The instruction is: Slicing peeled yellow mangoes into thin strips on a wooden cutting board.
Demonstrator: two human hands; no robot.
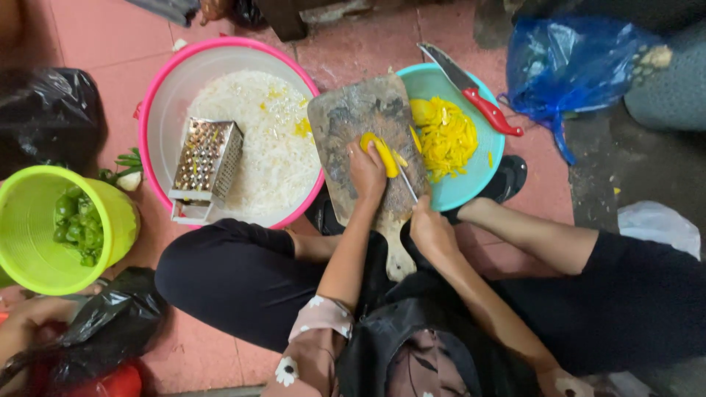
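Pink floor tiles lie under a wooden cutting board (371,140). A yellow pepper (381,152) is pinned there by the curled left hand (365,170); its length runs toward a knife (407,181) gripped in the closed right hand (429,229), just beside it.

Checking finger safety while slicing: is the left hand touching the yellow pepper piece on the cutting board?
Touching. The head view shows the left hand with fingers pressed down on the yellow pepper piece, pinning it to the wooden cutting board.
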